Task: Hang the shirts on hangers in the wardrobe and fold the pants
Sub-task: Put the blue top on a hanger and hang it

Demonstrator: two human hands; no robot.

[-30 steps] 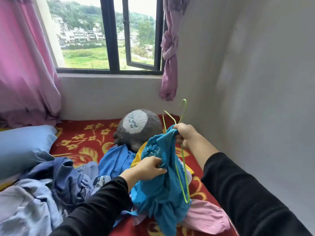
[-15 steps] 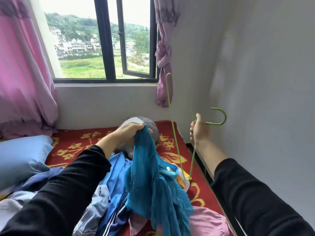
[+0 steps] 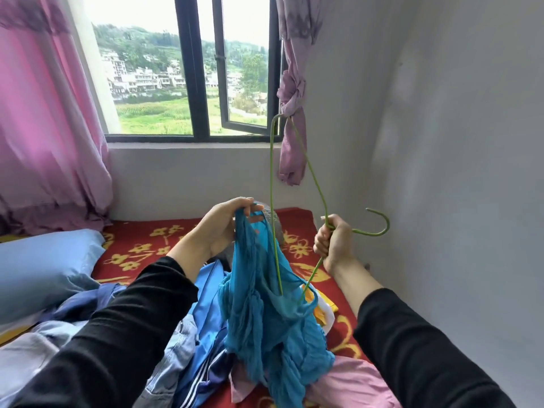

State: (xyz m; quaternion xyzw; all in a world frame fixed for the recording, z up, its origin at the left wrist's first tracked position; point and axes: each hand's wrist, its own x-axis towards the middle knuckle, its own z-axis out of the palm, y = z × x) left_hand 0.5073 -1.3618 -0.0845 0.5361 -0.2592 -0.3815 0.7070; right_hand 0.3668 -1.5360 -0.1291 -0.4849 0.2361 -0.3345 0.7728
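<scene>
Head view: both hands are raised over the bed [image 3: 153,240], black sleeves on both arms. The left hand [image 3: 223,228] pinches the top edge of a teal shirt [image 3: 265,319] between thumb and fingers. The shirt hangs bunched, with its lower end on the clothes pile [image 3: 188,343] at the near end of the bed. The right hand [image 3: 334,245] is clenched round the neck of a green wire hanger [image 3: 271,172], over the bed's right edge, with the hook pointing at the wall beside the bed. The hanger stands on end – one shoulder tip is high above the bed, in front of the knotted curtain [image 3: 291,92], and the other tip is down inside the shirt's opening. A blue pillow [image 3: 44,266] lies on the bed's left side. A pink garment [image 3: 353,384] lies on the bed's near right corner – the shirt's lower end partly overlaps it.
</scene>
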